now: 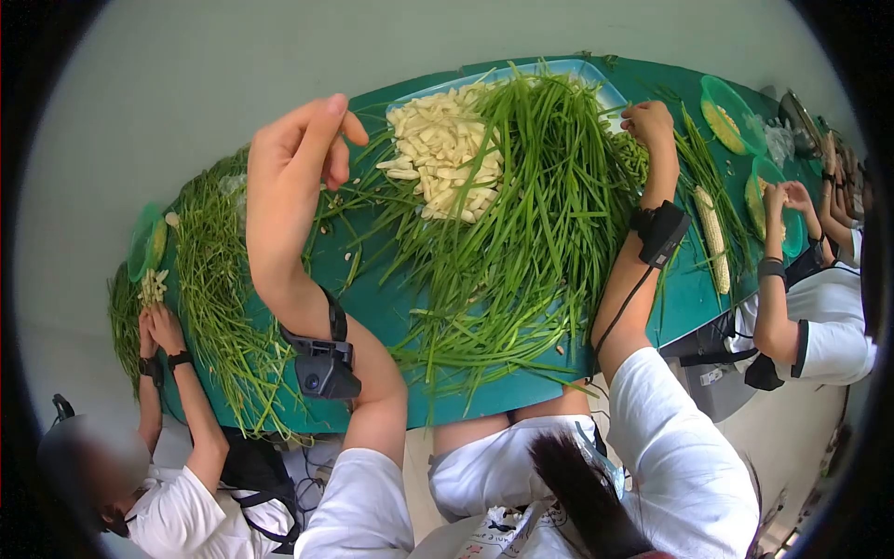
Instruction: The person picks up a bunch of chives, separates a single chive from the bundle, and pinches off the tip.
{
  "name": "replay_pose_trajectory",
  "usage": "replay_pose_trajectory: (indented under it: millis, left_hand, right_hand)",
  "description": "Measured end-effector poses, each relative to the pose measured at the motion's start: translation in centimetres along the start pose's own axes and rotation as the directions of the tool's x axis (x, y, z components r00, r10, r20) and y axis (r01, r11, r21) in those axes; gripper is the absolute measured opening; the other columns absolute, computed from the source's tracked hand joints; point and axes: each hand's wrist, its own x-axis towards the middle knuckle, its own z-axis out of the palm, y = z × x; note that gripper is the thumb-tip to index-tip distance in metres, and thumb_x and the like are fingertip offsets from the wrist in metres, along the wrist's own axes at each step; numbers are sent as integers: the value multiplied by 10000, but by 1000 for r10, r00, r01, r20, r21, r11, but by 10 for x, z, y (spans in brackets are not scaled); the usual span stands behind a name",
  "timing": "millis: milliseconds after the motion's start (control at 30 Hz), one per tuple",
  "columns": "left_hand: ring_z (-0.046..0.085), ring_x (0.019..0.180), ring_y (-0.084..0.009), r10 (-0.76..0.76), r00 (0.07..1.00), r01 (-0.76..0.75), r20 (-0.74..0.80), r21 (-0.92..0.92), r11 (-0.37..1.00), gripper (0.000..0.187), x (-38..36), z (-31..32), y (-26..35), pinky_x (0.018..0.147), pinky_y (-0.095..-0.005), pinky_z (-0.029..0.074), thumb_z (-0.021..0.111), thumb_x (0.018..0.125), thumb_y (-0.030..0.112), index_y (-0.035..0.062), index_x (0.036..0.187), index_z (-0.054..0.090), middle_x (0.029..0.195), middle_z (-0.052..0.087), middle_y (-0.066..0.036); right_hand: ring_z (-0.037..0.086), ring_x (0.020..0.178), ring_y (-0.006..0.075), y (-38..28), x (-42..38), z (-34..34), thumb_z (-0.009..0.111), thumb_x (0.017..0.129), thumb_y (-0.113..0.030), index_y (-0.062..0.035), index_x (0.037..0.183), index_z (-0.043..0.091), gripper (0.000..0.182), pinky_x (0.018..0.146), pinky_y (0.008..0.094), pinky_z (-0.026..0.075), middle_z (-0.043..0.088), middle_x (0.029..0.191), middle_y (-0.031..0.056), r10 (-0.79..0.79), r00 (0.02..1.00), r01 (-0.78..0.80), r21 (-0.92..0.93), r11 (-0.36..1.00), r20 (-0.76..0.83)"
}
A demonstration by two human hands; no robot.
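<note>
My left hand [303, 149] is raised at the left of the blue tray [596, 76], its fingers curled in and the thumb laid against them. Whatever it may pinch does not show. At the tray's right side, my right hand [649, 123] is closed with bent fingertips, just above short green pieces [629, 158]; its inner side is too small to read. Between the hands, a big pile of long green chive-like leaves [549, 186] covers much of the tray and spills toward me. Pale cut vegetable strips [442, 149] are heaped in the tray's left part.
An ear of corn [712, 238] lies right of my right forearm. Green baskets [736, 116] stand farther right. A co-worker's hands [782, 200] are over one there. At left, another person's hands [160, 326] work beside more long leaves [209, 270]. The green table [466, 401] has a curved front edge.
</note>
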Motion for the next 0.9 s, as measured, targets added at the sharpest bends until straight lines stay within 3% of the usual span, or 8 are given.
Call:
replay_pose_trajectory:
  millis: [200,367,600,667,900]
  left_hand:
    - [380,461,-38,-30,1000,29,-11,-18,999,353,0,2,1,444,-191,291,485,879,296,18,680,572,484,421,25]
    - [384,463,-37,-48,999,48,-1,-5,999,344,-2,3,2,451,-191,301,489,875,291,18,683,574,486,425,26]
    - [389,465,-42,-41,999,41,5,14,999,342,-1,1,1,453,-194,307,487,876,290,20,686,577,485,426,26]
    - [389,465,-42,-37,999,37,10,26,999,344,-1,1,1,453,-194,309,487,876,291,20,686,578,485,428,25]
    - [378,462,-40,-49,999,49,11,20,999,352,0,4,-2,455,-194,300,468,889,293,22,690,572,483,415,29]
  right_hand:
    - [521,459,63,-6,-5,-1,519,826,-197,2,730,662,263,432,211,405,617,587,46,-78,997,77,108,991,2]
    - [567,499,72,-4,-3,3,541,803,-174,3,744,667,225,482,210,444,633,610,43,-108,993,108,2,994,-37]
    - [601,543,80,-6,-9,3,577,746,-109,-1,776,673,147,501,209,454,648,643,44,-79,997,78,3,997,4]
    - [613,555,87,-7,-9,0,582,739,-97,16,803,661,152,505,203,454,652,656,50,-144,989,144,-79,987,-6]
    - [632,616,89,-5,-8,-1,585,743,-111,47,847,628,194,516,201,456,657,673,57,-78,996,76,49,996,46]
